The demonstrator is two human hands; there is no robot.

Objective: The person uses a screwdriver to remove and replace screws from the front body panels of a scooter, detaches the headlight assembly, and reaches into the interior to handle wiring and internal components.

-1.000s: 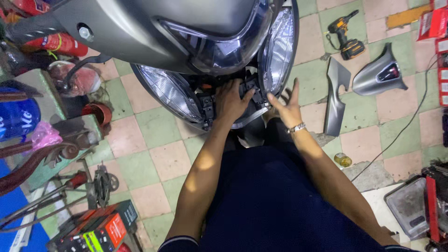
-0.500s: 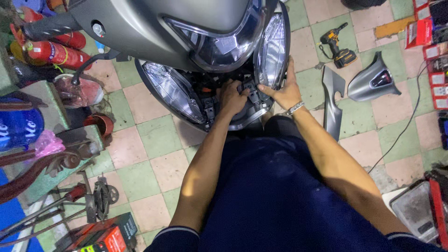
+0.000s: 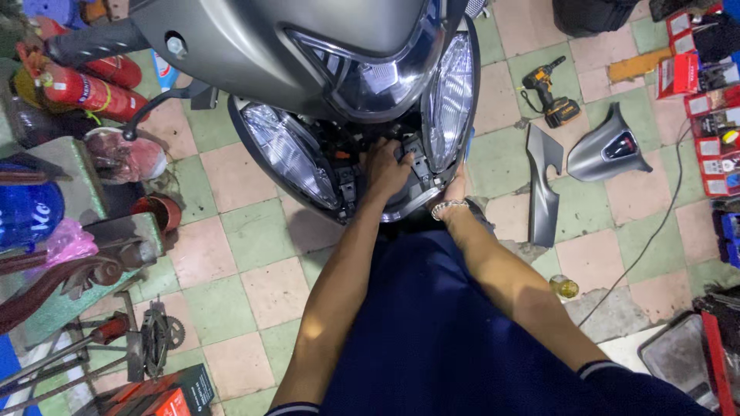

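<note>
A grey motorcycle front fairing (image 3: 254, 46) with a clear twin headlight unit (image 3: 451, 100) fills the top of the view. My left hand (image 3: 385, 166) reaches into the dark gap between the two lamps, its fingers closed on a black bracket (image 3: 417, 152) there. At the lower right rim of the headlight unit, my right hand (image 3: 459, 187) grips the edge, with its fingers mostly hidden beneath it. A metal bracelet (image 3: 445, 207) circles that wrist. My dark blue trousers (image 3: 432, 339) fill the bottom centre.
A cordless drill (image 3: 549, 94) and two loose grey fairing panels (image 3: 543, 185) (image 3: 609, 148) lie on the tiled floor at right. Red fire extinguishers (image 3: 85, 86), a blue bottle (image 3: 27, 212) and metal tools (image 3: 150, 339) crowd the left. A small yellow bottle (image 3: 565, 286) sits by my right arm.
My right hand has slid from lying spread on the right lamp down to its lower rim. The left hand stays in the gap. The view has shifted slightly.
</note>
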